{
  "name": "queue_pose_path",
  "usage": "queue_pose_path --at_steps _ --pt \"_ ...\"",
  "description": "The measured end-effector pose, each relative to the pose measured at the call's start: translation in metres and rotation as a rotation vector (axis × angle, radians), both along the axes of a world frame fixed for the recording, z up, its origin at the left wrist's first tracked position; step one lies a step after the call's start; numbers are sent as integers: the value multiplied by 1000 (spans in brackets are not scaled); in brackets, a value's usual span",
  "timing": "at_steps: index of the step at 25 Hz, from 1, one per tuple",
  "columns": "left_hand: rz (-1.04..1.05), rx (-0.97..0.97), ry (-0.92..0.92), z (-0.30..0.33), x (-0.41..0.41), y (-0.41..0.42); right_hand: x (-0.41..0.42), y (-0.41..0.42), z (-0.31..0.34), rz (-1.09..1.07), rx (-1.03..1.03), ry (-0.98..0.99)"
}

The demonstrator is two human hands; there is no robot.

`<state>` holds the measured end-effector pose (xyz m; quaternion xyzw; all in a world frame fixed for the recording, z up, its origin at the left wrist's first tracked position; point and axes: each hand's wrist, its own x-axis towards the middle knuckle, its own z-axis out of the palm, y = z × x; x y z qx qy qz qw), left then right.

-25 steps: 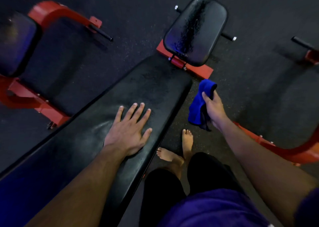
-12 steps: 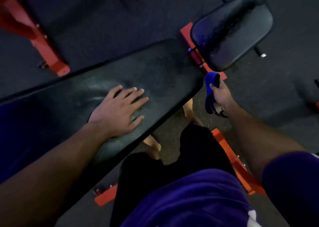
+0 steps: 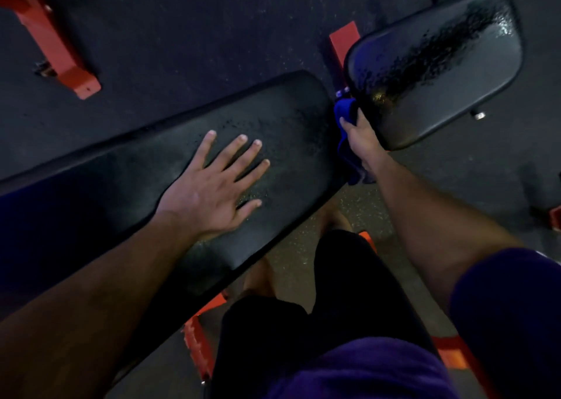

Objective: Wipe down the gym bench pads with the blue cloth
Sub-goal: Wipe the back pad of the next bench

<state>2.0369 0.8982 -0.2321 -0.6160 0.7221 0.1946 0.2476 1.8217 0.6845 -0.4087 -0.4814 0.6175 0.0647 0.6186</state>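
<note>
The long black back pad (image 3: 127, 180) runs from the left edge to the centre, speckled with droplets near its right end. My left hand (image 3: 212, 189) rests flat on it, fingers spread. The smaller black seat pad (image 3: 455, 89) lies at the upper right, with a wet dark streak down its middle. My right hand (image 3: 362, 139) grips the blue cloth (image 3: 344, 115) in the gap between the two pads, at the seat pad's near corner. Part of the cloth hangs below the hand.
Red frame bars (image 3: 343, 46) of this bench show behind the gap and another red frame piece (image 3: 197, 347) under the back pad. Another machine's red leg (image 3: 60, 58) stands upper left on the dark rubber floor (image 3: 197, 34). My legs and bare foot are below the bench.
My right hand has carried the blue cloth up from beside the bench into the gap at the seat pad's corner. The view has swung left; my left hand has stayed flat on the back pad.
</note>
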Motion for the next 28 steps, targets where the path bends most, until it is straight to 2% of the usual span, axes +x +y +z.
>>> queue_pose_path --at_steps 3,6,10,15,17,21,26,28 --pt "5 -10 14 -5 1 1 70 -43 5 245 -153 -31" --pt "26 -22 42 -3 2 1 117 -74 2 497 -179 -108" --pt "15 -13 57 -5 4 -2 72 -60 -9 355 -178 -35" --pt "16 -21 37 -3 3 0 -46 18 -4 118 -89 103" --pt "9 -22 31 -3 3 -1 -64 35 5 80 -49 150" --pt "20 -26 45 -2 3 -1 -21 12 2 72 -108 149" --pt "10 -20 47 -4 3 -1 89 -58 -12 351 -279 -25" --pt "11 -20 51 -4 3 -2 96 -62 -11 411 -277 -46"
